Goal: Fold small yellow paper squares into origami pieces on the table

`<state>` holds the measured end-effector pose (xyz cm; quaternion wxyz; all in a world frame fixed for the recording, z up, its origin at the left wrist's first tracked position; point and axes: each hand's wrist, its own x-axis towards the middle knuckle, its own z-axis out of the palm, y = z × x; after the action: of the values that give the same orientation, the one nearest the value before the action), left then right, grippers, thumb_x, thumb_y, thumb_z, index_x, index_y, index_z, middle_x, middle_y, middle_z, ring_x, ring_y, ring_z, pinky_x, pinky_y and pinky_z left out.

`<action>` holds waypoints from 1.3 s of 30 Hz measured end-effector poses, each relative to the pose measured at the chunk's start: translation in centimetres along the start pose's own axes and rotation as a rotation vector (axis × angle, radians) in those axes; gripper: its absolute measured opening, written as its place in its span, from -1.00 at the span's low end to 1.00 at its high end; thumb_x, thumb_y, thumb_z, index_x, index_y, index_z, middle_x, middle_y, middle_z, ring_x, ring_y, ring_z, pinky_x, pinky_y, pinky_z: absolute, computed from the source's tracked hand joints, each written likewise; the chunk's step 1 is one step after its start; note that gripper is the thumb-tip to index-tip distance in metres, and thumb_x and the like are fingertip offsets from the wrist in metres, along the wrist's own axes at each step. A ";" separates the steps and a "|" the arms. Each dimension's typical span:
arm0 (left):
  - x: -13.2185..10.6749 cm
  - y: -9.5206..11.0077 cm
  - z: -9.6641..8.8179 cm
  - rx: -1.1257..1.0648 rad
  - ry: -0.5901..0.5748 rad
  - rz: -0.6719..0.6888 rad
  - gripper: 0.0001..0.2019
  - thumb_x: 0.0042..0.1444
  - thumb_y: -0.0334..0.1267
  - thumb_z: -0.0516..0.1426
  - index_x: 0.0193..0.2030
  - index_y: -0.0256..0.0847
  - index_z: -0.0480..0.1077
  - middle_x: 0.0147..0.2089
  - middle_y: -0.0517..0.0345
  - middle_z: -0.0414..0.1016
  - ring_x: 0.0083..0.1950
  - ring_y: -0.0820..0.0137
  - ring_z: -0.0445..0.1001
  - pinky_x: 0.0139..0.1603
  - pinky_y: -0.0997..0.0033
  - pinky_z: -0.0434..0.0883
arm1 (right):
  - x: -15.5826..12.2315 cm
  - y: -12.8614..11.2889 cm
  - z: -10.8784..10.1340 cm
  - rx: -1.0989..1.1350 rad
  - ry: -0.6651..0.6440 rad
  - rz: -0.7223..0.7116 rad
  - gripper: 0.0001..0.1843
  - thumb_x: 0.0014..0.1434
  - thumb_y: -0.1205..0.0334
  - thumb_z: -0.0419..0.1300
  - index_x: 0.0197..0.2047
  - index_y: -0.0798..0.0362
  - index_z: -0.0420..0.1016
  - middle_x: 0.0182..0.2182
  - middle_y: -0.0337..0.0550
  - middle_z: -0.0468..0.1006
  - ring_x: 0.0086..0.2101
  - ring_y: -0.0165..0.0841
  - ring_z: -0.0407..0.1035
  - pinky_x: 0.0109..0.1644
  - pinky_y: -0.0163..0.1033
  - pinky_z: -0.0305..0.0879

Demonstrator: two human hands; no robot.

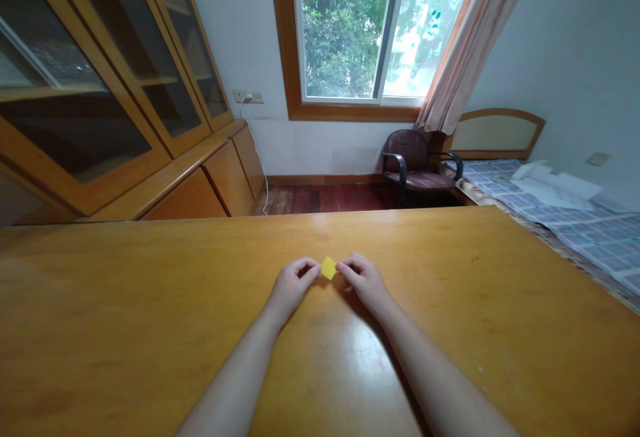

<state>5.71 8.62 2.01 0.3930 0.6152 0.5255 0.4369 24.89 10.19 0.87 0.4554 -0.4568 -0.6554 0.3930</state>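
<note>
A small yellow square of paper (pixel 329 268) is held between my two hands, turned so that it looks like a diamond. My left hand (pixel 299 278) pinches its left corner between thumb and fingertips. On the other side, my right hand (pixel 364 279) pinches the right corner in the same way. Both hands are low over the wooden table (pixel 150 330), near its far edge. Whether the paper has folds in it is too small to tell.
Beyond the table are a burgundy armchair (pixel 411 160) and, at the right, a bed (pixel 575 223) with white sheets of something (pixel 560 183) on it. A glass-fronted cabinet (pixel 165 77) lines the left wall. A white cord (pixel 257 150) hangs from a wall socket.
</note>
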 end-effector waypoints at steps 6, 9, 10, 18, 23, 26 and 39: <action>0.0 -0.1 0.0 0.014 0.003 0.003 -0.79 0.11 -0.15 0.13 -0.42 -0.22 0.47 -0.40 0.15 0.53 -0.30 0.32 0.47 -0.22 0.43 0.36 | 0.0 -0.2 0.0 0.000 0.005 -0.002 -0.75 0.18 0.13 0.21 -0.46 0.06 0.54 -0.50 -0.22 0.43 -0.42 -0.35 0.33 -0.31 -0.27 0.22; 0.0 -0.1 0.0 0.014 0.003 0.004 -0.78 0.11 -0.14 0.13 -0.42 -0.23 0.47 -0.40 0.15 0.52 -0.30 0.32 0.46 -0.22 0.43 0.36 | 0.1 -0.3 0.0 -0.003 0.002 -0.004 -0.75 0.18 0.13 0.20 -0.46 0.07 0.54 -0.49 -0.21 0.44 -0.42 -0.35 0.34 -0.30 -0.27 0.22; 0.1 -0.1 0.0 0.013 0.003 0.003 -0.78 0.10 -0.13 0.13 -0.42 -0.23 0.47 -0.40 0.15 0.52 -0.30 0.32 0.46 -0.22 0.43 0.36 | 0.1 -0.3 0.0 -0.004 0.002 -0.004 -0.75 0.18 0.13 0.20 -0.46 0.07 0.54 -0.49 -0.21 0.44 -0.41 -0.35 0.34 -0.30 -0.27 0.22; 0.0 0.0 0.0 0.009 -0.009 0.001 -0.77 0.11 -0.14 0.12 -0.42 -0.24 0.46 -0.40 0.15 0.51 -0.30 0.33 0.45 -0.22 0.44 0.35 | 0.1 -0.1 0.1 0.009 0.000 0.005 -0.74 0.17 0.11 0.20 -0.46 0.08 0.54 -0.50 -0.23 0.42 -0.43 -0.37 0.32 -0.31 -0.28 0.20; 0.0 -0.2 0.0 0.005 -0.012 -0.003 -0.78 0.12 -0.14 0.12 -0.41 -0.24 0.46 -0.39 0.15 0.52 -0.29 0.32 0.46 -0.21 0.43 0.35 | 0.1 0.0 0.0 0.012 -0.006 -0.006 -0.75 0.18 0.12 0.20 -0.45 0.07 0.55 -0.49 -0.22 0.43 -0.41 -0.36 0.33 -0.30 -0.27 0.20; 0.2 -0.4 0.0 0.002 -0.014 0.001 -0.78 0.12 -0.15 0.12 -0.40 -0.24 0.47 -0.39 0.14 0.52 -0.29 0.32 0.46 -0.21 0.43 0.36 | 0.1 -0.1 0.0 0.008 -0.004 -0.009 -0.75 0.18 0.12 0.20 -0.45 0.07 0.55 -0.49 -0.22 0.43 -0.42 -0.36 0.33 -0.30 -0.27 0.20; 0.0 -0.3 0.0 0.036 -0.003 0.032 -0.78 0.13 -0.17 0.11 -0.41 -0.24 0.46 -0.39 0.15 0.51 -0.29 0.34 0.46 -0.22 0.46 0.35 | 0.0 -0.1 0.0 -0.008 -0.016 -0.017 -0.75 0.19 0.13 0.20 -0.44 0.06 0.56 -0.48 -0.20 0.45 -0.40 -0.34 0.34 -0.29 -0.26 0.21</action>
<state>5.63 8.62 1.77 0.3754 0.6312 0.5229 0.4327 24.83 10.17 0.90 0.4517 -0.4500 -0.6643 0.3902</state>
